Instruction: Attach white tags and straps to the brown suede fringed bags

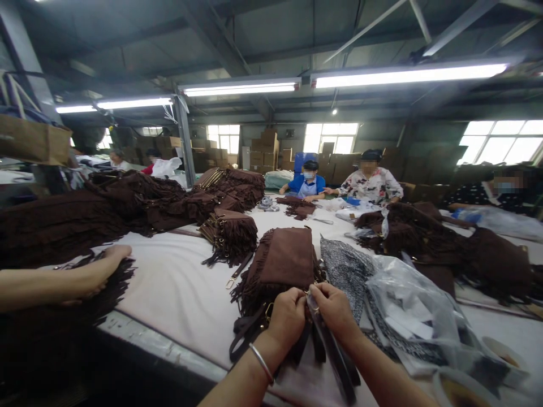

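Observation:
A brown fringed bag (288, 257) lies on the pale table covering in front of me. At its near edge, my left hand (287, 315), with a silver bangle at the wrist, pinches a small part that looks like a metal ring; the fingers mostly hide it. Close beside it, my right hand (333, 310) is closed on the upper end of a dark strap (337, 359), near its metal clasp. The strap hangs down toward me between my forearms. More dark straps (244, 333) with gold-coloured buckles trail from the bag's left side.
Another person's arm (63, 285) rests on dark fringed material at left. Brown bags (229, 232) are stacked beyond mine. A clear plastic bag (407, 299) and grey speckled fabric (345, 265) lie at right, near a round container (466, 390). Co-workers sit across the table.

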### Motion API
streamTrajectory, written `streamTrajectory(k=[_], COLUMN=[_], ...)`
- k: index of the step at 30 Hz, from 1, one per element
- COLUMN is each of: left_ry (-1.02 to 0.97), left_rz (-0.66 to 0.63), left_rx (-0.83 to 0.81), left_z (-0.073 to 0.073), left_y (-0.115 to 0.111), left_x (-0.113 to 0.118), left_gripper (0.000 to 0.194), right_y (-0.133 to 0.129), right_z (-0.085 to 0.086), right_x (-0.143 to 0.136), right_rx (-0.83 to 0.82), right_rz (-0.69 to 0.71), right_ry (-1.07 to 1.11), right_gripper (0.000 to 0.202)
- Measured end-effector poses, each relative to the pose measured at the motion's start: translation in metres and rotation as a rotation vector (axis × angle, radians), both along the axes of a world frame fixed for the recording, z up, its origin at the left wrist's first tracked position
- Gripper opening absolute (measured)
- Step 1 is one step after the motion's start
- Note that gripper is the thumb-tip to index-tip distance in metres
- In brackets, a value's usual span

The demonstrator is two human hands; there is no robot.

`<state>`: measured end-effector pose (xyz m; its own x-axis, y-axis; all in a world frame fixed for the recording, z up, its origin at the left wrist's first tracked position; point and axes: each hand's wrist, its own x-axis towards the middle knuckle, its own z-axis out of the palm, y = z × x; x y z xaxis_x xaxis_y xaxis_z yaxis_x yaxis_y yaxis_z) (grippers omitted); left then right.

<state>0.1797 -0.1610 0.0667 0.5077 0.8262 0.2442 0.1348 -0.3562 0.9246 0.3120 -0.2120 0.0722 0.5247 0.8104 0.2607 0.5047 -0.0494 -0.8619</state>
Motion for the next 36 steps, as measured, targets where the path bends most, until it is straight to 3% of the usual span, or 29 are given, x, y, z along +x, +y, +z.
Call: streamTrajectory(k=[2, 5, 12, 21, 25, 31, 36], left_ry=[0.042, 0.04, -0.113, -0.275, -0.358, -0.412, -0.397], left_rz=[0.049, 0.124, 0.221, 0.076, 0.048, 0.023, 0.011], left_rx=[0.147, 0.191, -0.118, -0.412, -0.412, -0.525, -0.704], left_z=[0.0, -0.002, -0.003, -0.007, -0.01, -0.008, -0.006], left_y=[-0.001, -0.001, 0.011, 0.008, 0.006, 0.002, -0.009], left_x=[-0.001, -0.001, 0.007, 0.004, 0.003, 0.005, -0.001], left_gripper=[0.021, 0.019, 0.009, 0.023, 0.027, 0.032, 0.037], right_y=[-0.001, -0.003, -0.004, 0.0, -0.004, -0.002, 0.012], right_z=[0.0, 0.0, 0.015, 0.011, 0.021, 0.04, 0.036], right_x=[0.0, 0.001, 0.009, 0.007, 0.006, -0.002, 0.001], right_rx=[0.007, 0.047, 0.088, 0.101, 0.054, 0.056, 0.085], right_rz=[0.029, 0.093, 0.224, 0.193, 0.27, 0.236, 0.222], right_ry=[-0.008, -0.071, -0.526, -0.375, -0.593, -0.946, -0.922], right_gripper=[0.036, 0.032, 0.032, 0.03, 0.023, 0.02, 0.019])
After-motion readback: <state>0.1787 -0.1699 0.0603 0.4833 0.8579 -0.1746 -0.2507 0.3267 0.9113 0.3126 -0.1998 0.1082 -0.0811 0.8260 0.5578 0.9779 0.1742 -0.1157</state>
